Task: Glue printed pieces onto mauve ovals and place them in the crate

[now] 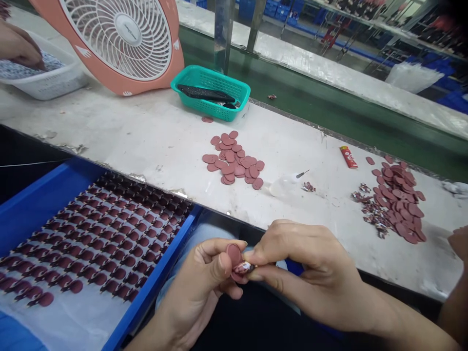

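My left hand (204, 282) is closed, pinching a dusky pink oval disc (234, 253) between thumb and fingers. Against the disc, my right hand (310, 265) grips a small shiny dark-and-white piece (244, 267) with thumb and forefinger; its exact kind is too small to make out. Both hands meet in front of the bench's near edge. Beyond them lies a loose pile of similar pink discs (229, 156), with a few small dark-and-white pieces (309, 186) to the right. A thin pointed tool (302, 173) rests near those pieces.
A blue tray (146, 312) at left holds rows of dark pieces with maroon ovals. On the bench (146, 141) stand an orange fan (122, 34) and a green basket (219, 113). Another disc heap (402, 204) and a red tube (348, 157) lie right. Another person's hand (20, 46) reaches into a white basin (54, 85).
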### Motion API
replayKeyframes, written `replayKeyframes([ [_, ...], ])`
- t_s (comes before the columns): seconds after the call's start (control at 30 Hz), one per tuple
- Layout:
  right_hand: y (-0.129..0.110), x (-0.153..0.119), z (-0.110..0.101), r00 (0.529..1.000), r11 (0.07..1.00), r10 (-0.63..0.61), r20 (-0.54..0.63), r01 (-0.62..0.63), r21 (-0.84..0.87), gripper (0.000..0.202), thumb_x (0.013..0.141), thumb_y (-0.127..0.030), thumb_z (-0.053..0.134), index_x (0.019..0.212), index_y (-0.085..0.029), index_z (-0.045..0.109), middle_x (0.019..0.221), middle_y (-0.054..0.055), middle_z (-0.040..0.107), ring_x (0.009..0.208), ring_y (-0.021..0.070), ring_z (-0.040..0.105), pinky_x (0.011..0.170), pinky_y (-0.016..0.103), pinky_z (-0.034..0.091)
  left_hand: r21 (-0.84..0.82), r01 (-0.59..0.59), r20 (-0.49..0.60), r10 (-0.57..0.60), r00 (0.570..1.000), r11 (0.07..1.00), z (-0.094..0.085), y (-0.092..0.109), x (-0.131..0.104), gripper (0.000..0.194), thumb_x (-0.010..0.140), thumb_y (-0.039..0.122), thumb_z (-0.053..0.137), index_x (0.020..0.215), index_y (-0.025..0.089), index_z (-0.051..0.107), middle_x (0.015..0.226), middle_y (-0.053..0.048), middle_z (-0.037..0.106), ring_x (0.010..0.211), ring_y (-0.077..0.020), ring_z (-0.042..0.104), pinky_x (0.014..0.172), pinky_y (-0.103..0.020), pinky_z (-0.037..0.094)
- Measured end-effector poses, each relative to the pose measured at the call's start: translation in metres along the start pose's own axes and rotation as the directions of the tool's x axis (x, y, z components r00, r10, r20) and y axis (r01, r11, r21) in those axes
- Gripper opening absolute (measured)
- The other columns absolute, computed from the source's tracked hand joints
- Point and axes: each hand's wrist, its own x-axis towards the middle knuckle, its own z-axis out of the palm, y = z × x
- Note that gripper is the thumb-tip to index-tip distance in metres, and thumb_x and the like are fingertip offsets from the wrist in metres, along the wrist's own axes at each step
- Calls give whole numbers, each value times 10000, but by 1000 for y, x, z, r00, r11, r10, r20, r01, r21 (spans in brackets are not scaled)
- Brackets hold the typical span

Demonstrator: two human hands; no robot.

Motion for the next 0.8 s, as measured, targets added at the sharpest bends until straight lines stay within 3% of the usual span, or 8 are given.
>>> replayKeyframes([
  [0.37,-2,4,-1,999,1000,22,35,-22,1,200,883,-71,718,1047,-183,699,832,36,752,742,129,691,691,255,558,-47,2,20,-1,1000,999,1,4,2,341,574,467,940,771,212,828,651,-18,719,563,-107,633,473,-158,529],
  [0.53,1,3,-3,998,999,45,45,-44,-27,478,819,-188,821,1261,-192,637,969,33,711,842,134,654,760,251,555,-74,23,85,-16,996,997,-4,5,5,338,634,480,908,768,186,812,646,-15,693,556,-96,623,449,-137,516],
  [0.67,7,3,-1,999,1000,15,44,-15,-7,246,896,-170,748,1140,-161,718,908,48,714,811,119,660,725,227,550,-50,29,118,-23,993,998,-8,4,9,285,694,454,882,798,195,824,651,-18,707,555,-94,639,451,-136,532],
  [0.8,10,6,3,999,1000,14,39,-14,1,116,899,-128,731,1013,-120,756,840,60,722,766,115,655,687,212,547,-58,25,69,-21,997,998,-10,3,9,291,673,446,898,821,205,830,656,-21,728,559,-101,659,448,-135,534],
])
